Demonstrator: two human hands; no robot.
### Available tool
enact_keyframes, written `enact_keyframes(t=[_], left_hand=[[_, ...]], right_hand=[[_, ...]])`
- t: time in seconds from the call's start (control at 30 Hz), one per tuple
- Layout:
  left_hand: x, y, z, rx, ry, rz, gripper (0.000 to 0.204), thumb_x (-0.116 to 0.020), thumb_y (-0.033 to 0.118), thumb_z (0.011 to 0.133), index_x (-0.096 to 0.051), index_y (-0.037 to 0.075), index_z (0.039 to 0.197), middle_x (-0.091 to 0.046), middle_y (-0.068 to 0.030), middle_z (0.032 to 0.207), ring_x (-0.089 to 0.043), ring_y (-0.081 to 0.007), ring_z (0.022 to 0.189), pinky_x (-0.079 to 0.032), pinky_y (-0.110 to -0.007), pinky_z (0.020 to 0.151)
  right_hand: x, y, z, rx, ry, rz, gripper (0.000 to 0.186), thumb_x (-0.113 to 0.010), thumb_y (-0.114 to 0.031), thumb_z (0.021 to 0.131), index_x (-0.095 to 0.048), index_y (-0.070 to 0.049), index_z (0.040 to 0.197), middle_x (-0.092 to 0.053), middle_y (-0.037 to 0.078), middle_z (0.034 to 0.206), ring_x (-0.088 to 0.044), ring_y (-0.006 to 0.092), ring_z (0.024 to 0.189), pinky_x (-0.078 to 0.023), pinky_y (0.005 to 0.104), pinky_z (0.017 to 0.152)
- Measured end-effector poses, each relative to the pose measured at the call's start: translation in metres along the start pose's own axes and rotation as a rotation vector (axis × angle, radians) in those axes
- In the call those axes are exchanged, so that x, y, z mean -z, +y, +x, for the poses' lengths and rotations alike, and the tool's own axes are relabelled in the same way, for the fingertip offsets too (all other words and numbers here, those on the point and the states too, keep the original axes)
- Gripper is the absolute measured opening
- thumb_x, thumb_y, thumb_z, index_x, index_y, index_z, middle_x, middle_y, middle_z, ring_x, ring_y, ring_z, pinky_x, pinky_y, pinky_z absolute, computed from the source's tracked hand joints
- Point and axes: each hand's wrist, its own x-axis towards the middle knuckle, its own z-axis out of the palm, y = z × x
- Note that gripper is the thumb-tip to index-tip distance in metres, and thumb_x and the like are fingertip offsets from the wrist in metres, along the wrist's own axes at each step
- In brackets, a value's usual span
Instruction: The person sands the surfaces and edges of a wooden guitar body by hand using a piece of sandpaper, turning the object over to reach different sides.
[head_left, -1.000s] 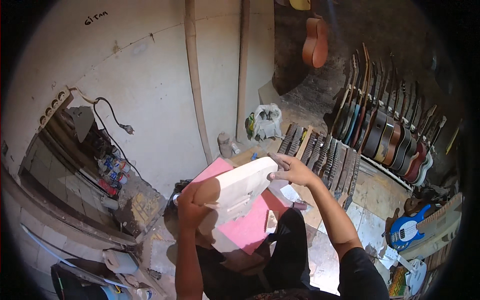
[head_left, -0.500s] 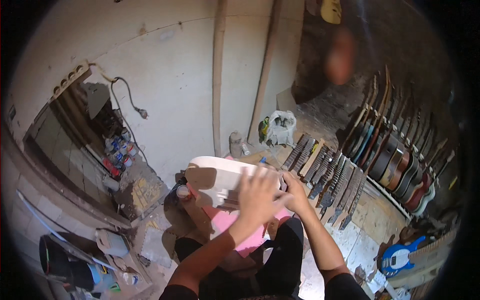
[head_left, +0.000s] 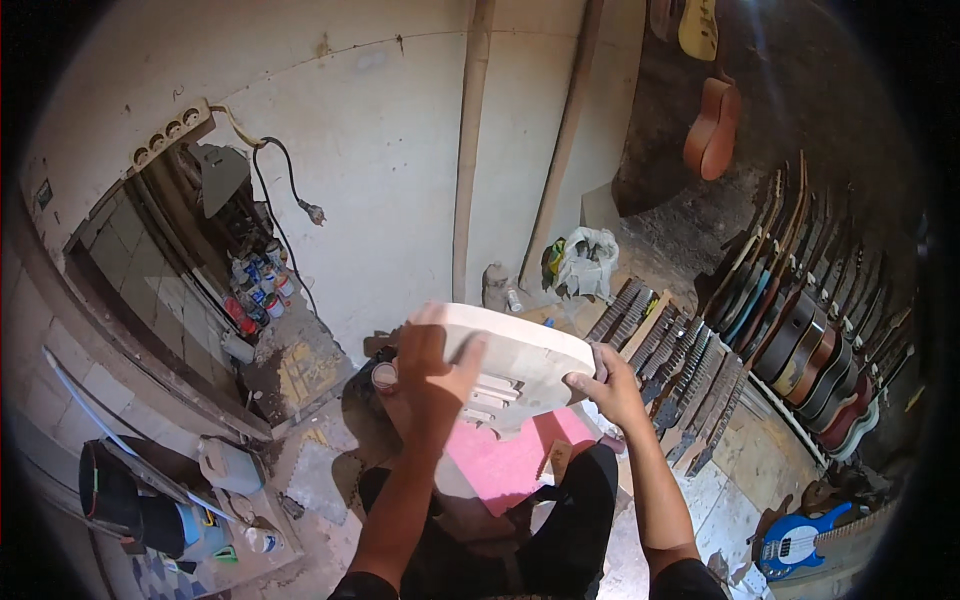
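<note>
Right hand (head_left: 612, 388) is clasped round the right end of a pale wooden board (head_left: 540, 365), mid-frame, thumb on its face; the left hand (head_left: 437, 375) lies half-spread across the other end (blurred; I cannot tell whether it grips). Below shows a pink sheet (head_left: 495, 465).

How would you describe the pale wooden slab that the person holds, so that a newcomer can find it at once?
From the whitish wall, go down to the pink sheet at the lower middle. Just above it in the picture, the pale wooden slab spans from the left hand to the right hand. Unlike the pink sheet, it is thick, with narrow slots in its face.
</note>
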Motion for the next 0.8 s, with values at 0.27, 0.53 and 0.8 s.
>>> enact_keyframes(t=[0.27, 0.53, 0.8], left_hand=[[0.020, 0.029, -0.009, 0.034, -0.068, -0.002, 0.052, -0.087, 0.022, 0.080, -0.070, -0.002, 0.122, -0.069, -0.0175, 0.127, -0.062, -0.0379, 0.125, -0.048, -0.048, 0.108], [0.034, -0.019, -0.043, 0.231, -0.085, -0.143, 0.064, -0.087, 0.014, 0.080, -0.063, -0.002, 0.136, -0.067, -0.0199, 0.131, -0.064, -0.0389, 0.122, -0.052, -0.047, 0.105], [0.020, -0.007, -0.043, -0.022, -0.155, -0.307, 0.066, -0.085, 0.016, 0.076, -0.064, 0.003, 0.136, -0.064, -0.0200, 0.138, -0.063, -0.0388, 0.125, -0.049, -0.047, 0.108]], right_hand=[[-0.008, -0.014, -0.006, 0.024, -0.062, 0.035, 0.065, -0.092, -0.031, 0.081, -0.064, 0.004, 0.129, -0.065, 0.012, 0.110, -0.062, 0.0216, 0.100, -0.052, 0.0355, 0.090], [0.022, -0.007, -0.011, -0.215, -0.123, 0.239, 0.060, -0.090, -0.030, 0.081, -0.064, -0.002, 0.128, -0.064, 0.000, 0.090, -0.057, 0.0084, 0.075, -0.046, 0.0251, 0.060], [0.054, 0.047, -0.021, -0.259, -0.133, 0.261, 0.079, -0.089, -0.037, 0.078, -0.059, -0.005, 0.145, -0.069, -0.001, 0.098, -0.060, 0.0074, 0.073, -0.045, 0.0225, 0.051]])
